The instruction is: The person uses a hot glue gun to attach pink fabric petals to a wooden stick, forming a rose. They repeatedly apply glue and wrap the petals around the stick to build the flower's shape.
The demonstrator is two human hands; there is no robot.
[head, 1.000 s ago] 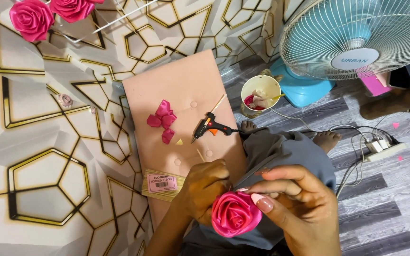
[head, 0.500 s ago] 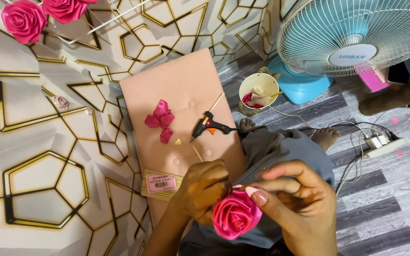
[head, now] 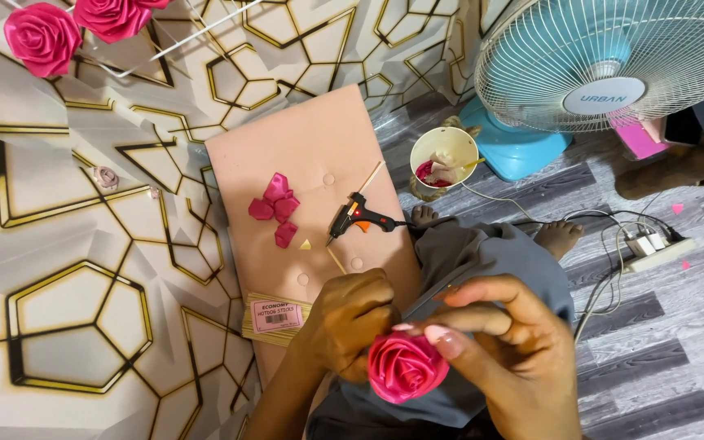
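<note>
A pink ribbon rose (head: 405, 367) sits low in the head view, held between both hands. My left hand (head: 350, 318) grips it from the left, where a thin wooden stick (head: 335, 261) comes out above the fist. My right hand (head: 503, 342) curls over the rose from the right, its fingertips pressing the outer petals. Loose pink petals (head: 277, 209) and a black hot glue gun (head: 360, 218) lie on the peach foam board (head: 303, 147) just beyond my hands.
A pack of wooden sticks (head: 275, 316) lies at the board's near edge. Two finished pink roses (head: 42, 37) sit at the top left. A cup (head: 443, 159) with scraps, a blue fan (head: 605, 65) and a power strip (head: 653, 248) stand to the right.
My right hand's fingers have shifted across the top of the rose, pressing the petals. The rose stays in the same place between both hands.
</note>
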